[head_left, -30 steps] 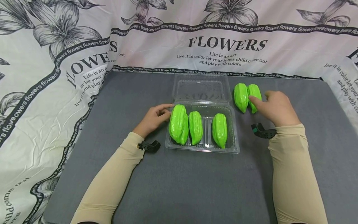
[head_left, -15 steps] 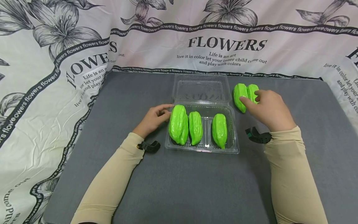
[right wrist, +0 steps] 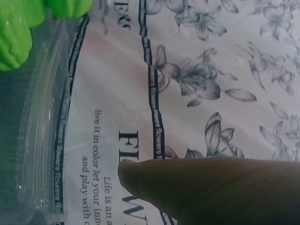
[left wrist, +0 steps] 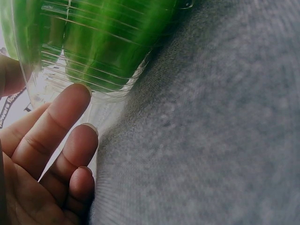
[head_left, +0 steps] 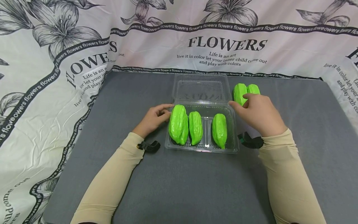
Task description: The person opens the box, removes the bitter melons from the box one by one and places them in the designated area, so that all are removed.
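A clear plastic clamshell box (head_left: 201, 150) lies with its lid (head_left: 200, 88) folded back. Inside are three glossy green ribbed fruits that look like star fruit: a large one (head_left: 178, 124) at left, a smaller one (head_left: 195, 128) beside it, and another (head_left: 219, 130) farther right. My left hand (head_left: 149, 119) touches the box's left side with relaxed fingers; the left wrist view shows its fingertips (left wrist: 79, 96) at the ridged wall. Near the box's right back corner hovers my right hand (head_left: 261, 113), thumb (right wrist: 201, 187) extended, nothing visible in its grasp.
Two more green fruits, one (head_left: 239, 93) and its neighbour (head_left: 253, 89), sit side by side behind my right hand, partly hidden by it. A grey cloth (head_left: 201, 186) covers the table. Flower-printed fabric (head_left: 156, 46) hangs behind and at both sides.
My right hand has moved left and toward me, from beside the two loose fruits to the box's right back corner. My left hand, the box and the fruits have stayed put.
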Motion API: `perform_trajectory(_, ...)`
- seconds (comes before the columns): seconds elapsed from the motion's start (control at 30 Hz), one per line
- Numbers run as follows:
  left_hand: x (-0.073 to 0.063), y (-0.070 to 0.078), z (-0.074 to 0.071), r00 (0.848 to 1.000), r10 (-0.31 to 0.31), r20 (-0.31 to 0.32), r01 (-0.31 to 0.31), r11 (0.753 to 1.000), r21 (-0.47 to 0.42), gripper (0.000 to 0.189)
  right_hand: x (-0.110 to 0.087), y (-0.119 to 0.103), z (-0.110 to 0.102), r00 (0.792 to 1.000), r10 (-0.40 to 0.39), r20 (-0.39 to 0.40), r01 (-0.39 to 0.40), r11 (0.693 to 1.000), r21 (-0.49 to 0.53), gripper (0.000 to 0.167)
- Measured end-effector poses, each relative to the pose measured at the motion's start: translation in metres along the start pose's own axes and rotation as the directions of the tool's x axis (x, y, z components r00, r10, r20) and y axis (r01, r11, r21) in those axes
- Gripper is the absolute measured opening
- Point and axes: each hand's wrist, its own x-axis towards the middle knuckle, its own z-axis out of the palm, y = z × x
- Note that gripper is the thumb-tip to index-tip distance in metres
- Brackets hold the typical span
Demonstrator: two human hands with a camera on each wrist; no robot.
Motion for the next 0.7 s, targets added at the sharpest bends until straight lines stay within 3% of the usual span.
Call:
perform_trajectory(0.3,0.000,0.000,-0.001,1.000,-0.007,0.003,0.007,1.000,0.006,0.042,-0.006,-0.016,0.011,0.999,-0.053,0.010,0.053,0.998,0.019,0.051)
perform_trajectory(0.7,0.001,0.000,-0.001,1.000,-0.029,0.013,0.028,1.000,0.010,0.042,-0.006,-0.026,0.021,0.991,-0.090,0.099,0.092,0.996,-0.012,0.052)
